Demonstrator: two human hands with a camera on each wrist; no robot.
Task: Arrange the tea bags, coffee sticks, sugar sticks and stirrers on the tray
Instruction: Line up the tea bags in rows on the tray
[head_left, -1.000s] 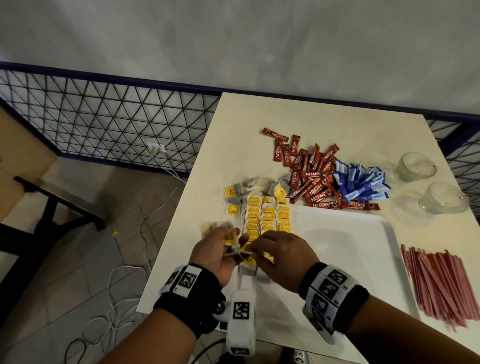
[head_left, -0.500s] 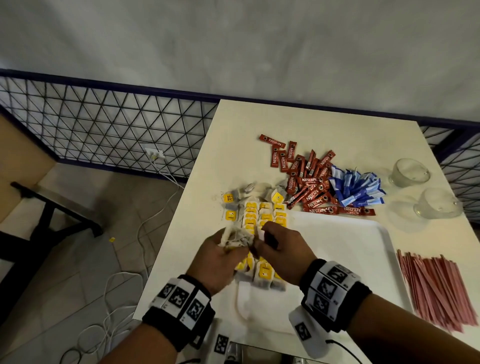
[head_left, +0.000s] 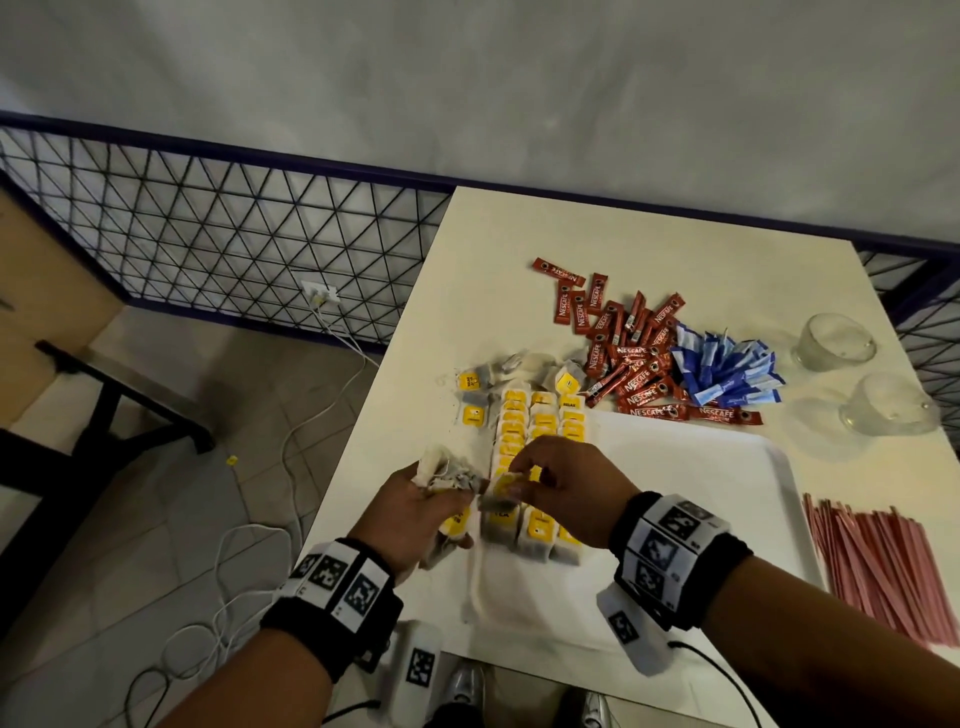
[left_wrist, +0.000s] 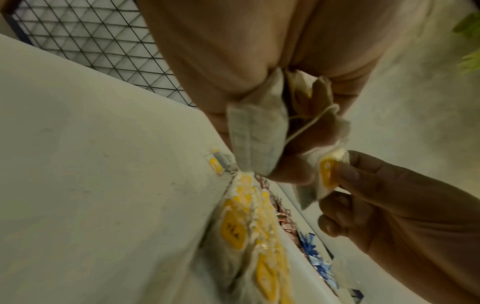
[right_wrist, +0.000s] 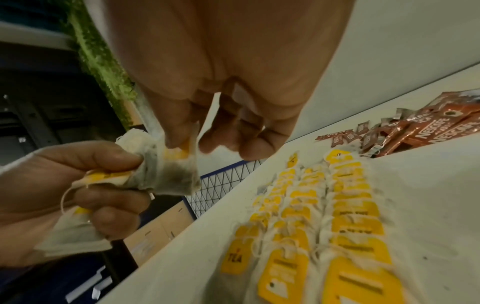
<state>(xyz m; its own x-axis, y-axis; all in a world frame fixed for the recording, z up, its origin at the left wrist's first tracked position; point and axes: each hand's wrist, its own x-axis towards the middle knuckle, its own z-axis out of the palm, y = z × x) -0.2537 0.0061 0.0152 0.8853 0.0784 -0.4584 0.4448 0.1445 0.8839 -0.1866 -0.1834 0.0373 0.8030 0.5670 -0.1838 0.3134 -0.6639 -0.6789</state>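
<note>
1. The left hand (head_left: 415, 512) clutched a bunch of tea bags (head_left: 449, 475) as a supply, above the tray's (head_left: 727, 483) left edge.
2. The right hand (head_left: 558, 491) pinched one tea bag (head_left: 503, 488) by its yellow tag, likely to lay it in the rows (head_left: 540, 431) along that edge.
3. A second earlier both hands worked lower, nearer the tray's near-left corner; since then they rose over the rows.
4. Coffee sticks (head_left: 631, 364), sugar sticks (head_left: 727, 376) and stirrers (head_left: 883, 566) lay off the tray.

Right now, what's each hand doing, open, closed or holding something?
Left hand: closed, gripping a bunch of tea bags.
Right hand: fingers pinching one tea bag from that bunch.
</note>
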